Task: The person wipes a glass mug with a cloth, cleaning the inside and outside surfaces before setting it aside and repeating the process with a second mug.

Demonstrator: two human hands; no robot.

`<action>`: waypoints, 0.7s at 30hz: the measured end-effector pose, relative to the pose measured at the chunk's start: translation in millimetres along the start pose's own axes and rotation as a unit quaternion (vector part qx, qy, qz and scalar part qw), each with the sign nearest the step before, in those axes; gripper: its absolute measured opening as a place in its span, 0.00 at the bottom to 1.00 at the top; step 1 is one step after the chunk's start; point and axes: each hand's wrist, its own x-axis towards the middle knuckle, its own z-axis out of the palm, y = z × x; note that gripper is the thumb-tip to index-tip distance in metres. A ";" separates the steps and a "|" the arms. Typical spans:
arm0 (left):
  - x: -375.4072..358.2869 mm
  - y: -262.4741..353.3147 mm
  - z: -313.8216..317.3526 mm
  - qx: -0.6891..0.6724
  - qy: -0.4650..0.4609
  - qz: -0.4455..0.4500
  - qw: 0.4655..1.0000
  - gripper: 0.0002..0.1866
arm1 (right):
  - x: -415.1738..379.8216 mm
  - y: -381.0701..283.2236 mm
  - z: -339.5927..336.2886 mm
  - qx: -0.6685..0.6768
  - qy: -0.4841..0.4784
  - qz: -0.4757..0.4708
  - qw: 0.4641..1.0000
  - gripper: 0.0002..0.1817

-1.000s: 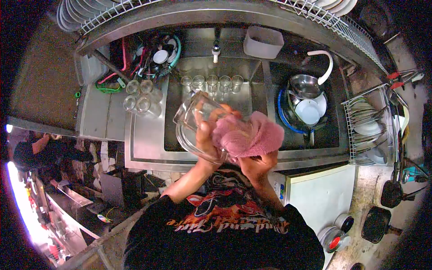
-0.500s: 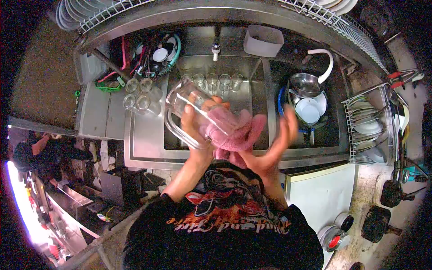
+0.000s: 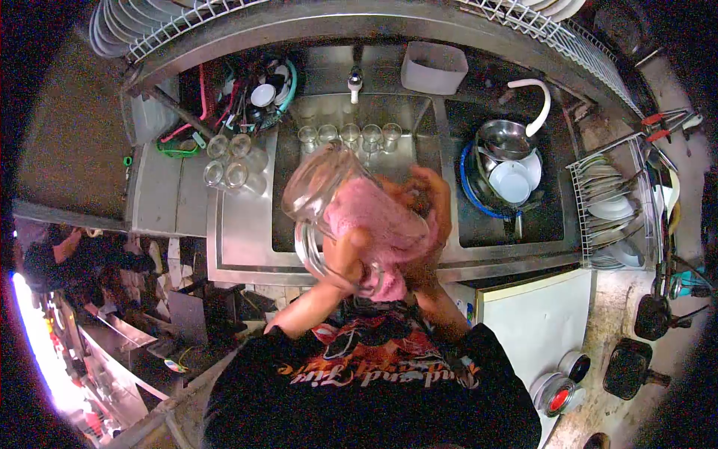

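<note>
Over the front of the sink, a clear glass jug (image 3: pixel 307 183) with a loop handle lies tilted on its side. My left hand (image 3: pixel 340 262) grips it from below, near the handle. A pink cloth (image 3: pixel 366 213) is bunched at the jug's right end and appears to reach into it; some of it hangs below. My right hand (image 3: pixel 434 213) curls round the cloth at that end, its fingers partly hidden and slightly blurred.
Several drinking glasses (image 3: pixel 350 136) stand in a row in the sink. More glass jugs (image 3: pixel 236 173) are on the left drainboard. A basin of bowls and pans (image 3: pixel 512 183) sits to the right, beside a plate rack (image 3: pixel 609 209). The tap (image 3: pixel 355 86) is behind.
My right hand has gone from spread fingers apart from the cloth to curling round it. The cloth reaches further along the jug, which has turned slightly. My left hand has shifted lower.
</note>
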 end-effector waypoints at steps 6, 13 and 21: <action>29.4 14.0 0.0 0.094 -0.005 0.003 0.996 0.34 | -28.8 21.4 -5.8 0.002 -0.079 -0.045 0.996 0.46; 27.2 12.5 11.7 0.078 -0.005 -0.016 0.997 0.36 | -42.0 30.8 -18.1 -0.184 -0.079 -0.200 0.959 0.24; 3.7 12.1 33.5 0.115 -0.095 0.045 0.988 0.36 | -49.6 25.7 -43.5 0.156 -0.137 0.265 0.942 0.18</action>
